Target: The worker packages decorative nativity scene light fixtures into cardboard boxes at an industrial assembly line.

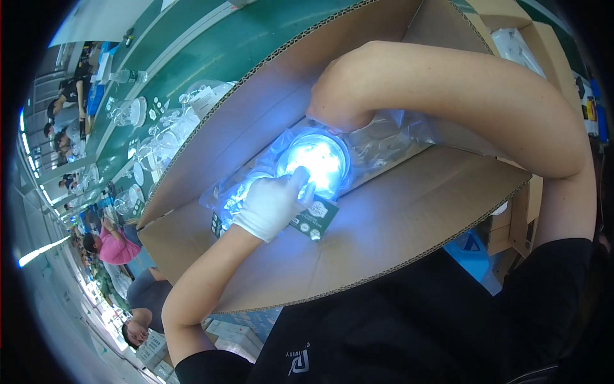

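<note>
My left hand [272,201], in a white glove, is closed on the near rim of a round lamp [320,157] that glows bright blue-white. A green card tag [315,219] shows beside the gloved fingers. Clear plastic wrap [233,198] lies around the lamp, inside an open cardboard box [377,224]. My right hand [342,96] reaches in from the right, bent down at the wrist, just beyond the lamp. Its fingers are hidden, so what they touch does not show. Near it lies more clear plastic wrap [390,141].
Tall box walls surround both hands. Beyond the left wall, several clear glass-like pieces [166,137] stand on a green table [211,51]. Another carton [553,54] is at the far right, and a blue container [470,253] sits below the box. Other people [118,248] are at the left.
</note>
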`<state>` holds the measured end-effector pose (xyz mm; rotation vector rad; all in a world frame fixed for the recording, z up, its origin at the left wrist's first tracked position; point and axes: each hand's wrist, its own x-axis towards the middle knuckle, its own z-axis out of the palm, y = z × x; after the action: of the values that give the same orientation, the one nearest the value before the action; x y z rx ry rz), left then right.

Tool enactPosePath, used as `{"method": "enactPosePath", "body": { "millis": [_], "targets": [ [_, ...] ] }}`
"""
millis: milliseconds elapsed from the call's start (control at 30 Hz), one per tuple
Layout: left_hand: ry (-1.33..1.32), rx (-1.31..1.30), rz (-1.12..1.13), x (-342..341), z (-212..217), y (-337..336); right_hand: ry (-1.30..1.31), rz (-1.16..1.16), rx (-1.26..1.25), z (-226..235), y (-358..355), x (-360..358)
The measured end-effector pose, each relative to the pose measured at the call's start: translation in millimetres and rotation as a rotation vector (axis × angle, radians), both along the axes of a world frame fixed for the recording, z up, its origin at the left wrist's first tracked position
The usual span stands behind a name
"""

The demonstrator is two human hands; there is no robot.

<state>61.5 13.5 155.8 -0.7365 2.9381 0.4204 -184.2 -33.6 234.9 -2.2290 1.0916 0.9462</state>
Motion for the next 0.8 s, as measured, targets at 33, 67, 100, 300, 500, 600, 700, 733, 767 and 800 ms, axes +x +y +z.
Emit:
{"method": "enactPosePath", "body": {
  "millis": [33, 67, 100, 300, 500, 600, 700, 733, 767, 800],
  "targets": [
    [0.007, 0.000, 0.000, 0.9, -1.3, -1.4, -0.009, -0.041, 0.006, -0.4, -0.2, 0.3],
    [0.022, -0.013, 0.004, 2.4, -3.3, -3.4, -0.002, -0.041, 0.005, -0.5, -1.4, 0.0],
    [0.037, -0.026, 0.009, 4.4, -5.1, -4.6, -0.002, -0.017, 0.012, -0.4, -2.9, 0.8],
    [0.043, -0.053, -0.005, 5.1, -23.1, -8.6, -0.015, -0.031, 0.048, -6.4, -8.1, 3.9],
    [0.069, -0.071, -0.002, -5.2, -27.6, -6.3, -0.009, -0.050, 0.063, -25.1, -7.7, 2.6],
    [0.061, -0.062, 0.025, -6.6, -23.9, -5.7, 0.013, -0.038, 0.053, -33.0, -8.6, -1.0],
    [-0.025, 0.066, 0.044, -5.6, -18.4, -10.7, 0.032, -0.043, 0.052, -39.6, -9.1, -0.6],
    [-0.013, 0.060, 0.051, -5.2, -15.3, -11.9, 0.041, -0.068, 0.077, -40.7, -8.5, -1.7],
    [-0.034, 0.098, 0.034, -3.8, -12.5, -12.9, 0.019, -0.074, 0.022, -42.9, -3.4, -3.0],
    [-0.055, 0.138, 0.014, -4.5, -9.1, -13.1, 0.031, -0.069, 0.019, -47.7, -0.3, -6.5]
  ]
}}
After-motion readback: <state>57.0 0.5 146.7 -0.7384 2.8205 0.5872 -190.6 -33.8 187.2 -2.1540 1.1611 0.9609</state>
